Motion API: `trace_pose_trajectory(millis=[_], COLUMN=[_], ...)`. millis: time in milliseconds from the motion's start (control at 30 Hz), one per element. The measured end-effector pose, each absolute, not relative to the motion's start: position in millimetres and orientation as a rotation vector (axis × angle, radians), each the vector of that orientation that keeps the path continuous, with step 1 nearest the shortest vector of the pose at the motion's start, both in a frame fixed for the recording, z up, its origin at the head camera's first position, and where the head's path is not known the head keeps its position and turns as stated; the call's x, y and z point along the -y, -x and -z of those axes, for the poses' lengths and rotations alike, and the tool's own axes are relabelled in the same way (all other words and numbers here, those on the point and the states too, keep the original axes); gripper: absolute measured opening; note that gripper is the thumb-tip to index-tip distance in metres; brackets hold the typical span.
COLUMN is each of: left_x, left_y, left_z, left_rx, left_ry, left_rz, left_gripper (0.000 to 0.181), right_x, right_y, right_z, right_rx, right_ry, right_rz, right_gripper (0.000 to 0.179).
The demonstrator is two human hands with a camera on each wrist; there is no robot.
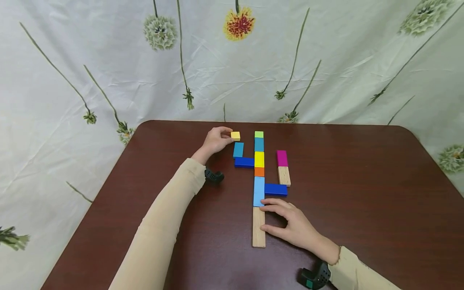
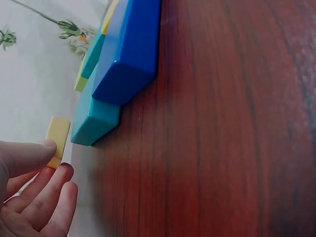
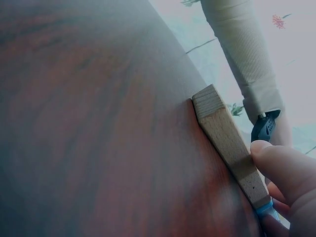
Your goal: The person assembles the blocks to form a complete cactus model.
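Observation:
My left hand (image 1: 229,136) reaches to the far middle of the brown table (image 1: 362,209) and pinches a small yellow block (image 1: 235,135) just beyond a teal block (image 1: 238,150). The left wrist view shows that hand's thumb (image 2: 29,155) on the yellow block (image 2: 58,140). My right hand (image 1: 266,214) lies with straight fingers against the right side of a long wooden plank (image 1: 258,226). Its index finger touches the light blue block (image 1: 259,191). In the right wrist view the thumb (image 3: 284,168) presses the plank (image 3: 224,136).
A straight column runs away from me: plank, light blue, orange (image 1: 259,171), yellow (image 1: 259,159), teal (image 1: 259,144), green (image 1: 259,134). A dark blue block (image 1: 244,162) branches left, another dark blue block (image 1: 276,189) branches right. A magenta block (image 1: 282,158) and a short wooden block (image 1: 284,176) lie to the right. A flowered cloth hangs behind.

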State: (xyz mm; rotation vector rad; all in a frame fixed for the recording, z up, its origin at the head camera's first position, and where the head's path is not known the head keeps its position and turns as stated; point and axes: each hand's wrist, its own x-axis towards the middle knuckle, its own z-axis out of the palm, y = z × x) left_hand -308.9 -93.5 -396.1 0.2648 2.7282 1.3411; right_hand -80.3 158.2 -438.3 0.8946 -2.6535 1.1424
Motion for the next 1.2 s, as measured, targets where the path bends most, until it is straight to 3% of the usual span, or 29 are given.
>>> trace_pose_trajectory(millis=[1200], left_x=[89], left_y=[321], left_z=[394], left_rx=[-2.711], left_ry=[-0.231], left_rz=[-1.183], left_gripper=[0.038], right_x=[-158], right_y=[80], right_z=[438], right_rx=[2.663], right_ry=[-0.895], right_rz=[-1.147], right_gripper=[0.042])
